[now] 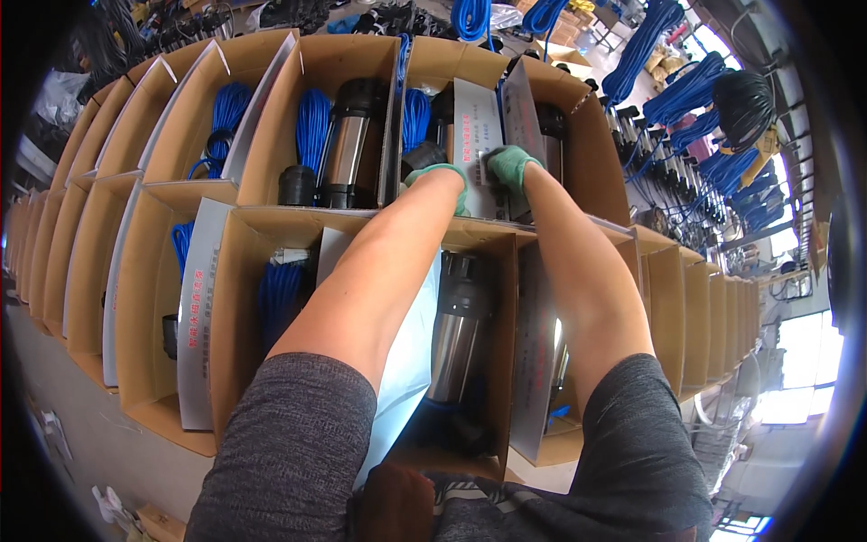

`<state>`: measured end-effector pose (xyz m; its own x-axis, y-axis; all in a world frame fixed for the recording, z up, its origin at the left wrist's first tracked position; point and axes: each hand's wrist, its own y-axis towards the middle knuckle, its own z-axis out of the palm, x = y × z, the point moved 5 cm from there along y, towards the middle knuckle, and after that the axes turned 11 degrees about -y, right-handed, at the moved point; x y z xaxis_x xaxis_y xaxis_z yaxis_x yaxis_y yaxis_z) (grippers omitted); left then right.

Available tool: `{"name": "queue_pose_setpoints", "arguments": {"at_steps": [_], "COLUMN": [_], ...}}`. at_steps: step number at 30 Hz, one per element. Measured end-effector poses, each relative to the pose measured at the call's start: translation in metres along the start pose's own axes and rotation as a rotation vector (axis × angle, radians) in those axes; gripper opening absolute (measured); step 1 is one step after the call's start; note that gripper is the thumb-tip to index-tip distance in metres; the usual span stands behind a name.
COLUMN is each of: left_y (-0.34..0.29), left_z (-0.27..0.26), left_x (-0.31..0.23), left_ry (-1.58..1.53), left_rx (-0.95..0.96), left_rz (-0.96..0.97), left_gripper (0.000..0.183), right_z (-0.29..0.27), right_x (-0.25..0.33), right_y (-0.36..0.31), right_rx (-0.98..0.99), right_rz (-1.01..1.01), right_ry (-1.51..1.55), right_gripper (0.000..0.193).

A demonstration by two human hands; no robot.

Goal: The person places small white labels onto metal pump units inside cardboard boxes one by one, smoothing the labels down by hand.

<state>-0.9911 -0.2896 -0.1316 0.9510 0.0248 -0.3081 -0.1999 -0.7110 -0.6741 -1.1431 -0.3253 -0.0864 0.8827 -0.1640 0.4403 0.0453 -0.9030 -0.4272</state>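
Observation:
Both my hands, in green gloves with dark fingertips, reach into an open cardboard box in the far row. My left hand (462, 185) is low in the box beside a black round cap (422, 160) and a coiled blue cable (416, 119); my forearm hides most of its fingers. My right hand (512, 169) has its fingers curled over the edge of a light grey carton flap (478, 124) with red print. Behind the flap, a steel and black cylindrical pump (443, 113) shows in part.
Open boxes stand in two tight rows. A neighbouring box holds another steel pump (352, 144) and blue cable (312, 131). Nearer me, a pump (457, 339) lies beside a pale plastic sheet (404, 379). Blue cable coils (682, 90) hang at the right.

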Motion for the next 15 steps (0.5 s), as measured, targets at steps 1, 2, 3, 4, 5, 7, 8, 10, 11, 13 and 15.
{"name": "queue_pose_setpoints", "arguments": {"at_steps": [1,2,3,4,5,7,8,10,11,13,15], "left_y": [-0.001,-0.001,-0.002,-0.003,-0.005,-0.012,-0.018,-0.034,-0.046,-0.078,-0.107], "left_z": [0.0,0.0,0.0,-0.001,-0.002,-0.004,-0.006,-0.015,-0.022,-0.042,-0.064], "left_x": [0.0,0.0,0.0,0.0,0.0,0.002,0.003,0.002,0.0,-0.011,-0.027], "left_ry": [0.008,0.014,0.027,0.038,0.053,0.08,0.093,0.1,0.093,0.071,0.046], "left_rx": [0.006,0.009,0.014,0.023,0.034,0.072,0.092,0.114,0.108,-0.148,0.036], "left_rz": [-0.001,-0.001,-0.003,-0.008,-0.012,-0.013,-0.015,0.0,0.02,0.235,0.257], "left_gripper": [0.077,0.077,0.078,0.078,0.078,0.078,0.078,0.078,0.077,0.063,0.061], "right_z": [-0.004,-0.01,-0.018,-0.029,-0.036,-0.058,-0.074,-0.102,-0.109,-0.117,-0.116], "right_x": [0.001,0.011,0.023,0.033,0.045,0.057,0.063,0.066,0.065,0.05,0.027], "right_y": [-0.004,-0.011,-0.021,-0.033,-0.048,-0.091,-0.122,-0.191,-0.23,-0.295,-0.353], "right_rx": [-0.104,-0.177,-0.255,-0.332,-0.267,-0.129,-0.137,-0.169,-0.177,-0.263,-0.325], "right_rz": [0.024,-0.078,-0.179,-0.194,-0.289,-0.285,-0.352,-0.425,-0.524,-0.499,-0.486], "right_ry": [0.186,0.149,0.114,0.07,0.225,0.511,0.554,0.575,0.575,0.514,0.54], "right_gripper": [0.043,0.044,0.046,0.048,0.048,0.049,0.05,0.052,0.052,0.051,0.049]}}
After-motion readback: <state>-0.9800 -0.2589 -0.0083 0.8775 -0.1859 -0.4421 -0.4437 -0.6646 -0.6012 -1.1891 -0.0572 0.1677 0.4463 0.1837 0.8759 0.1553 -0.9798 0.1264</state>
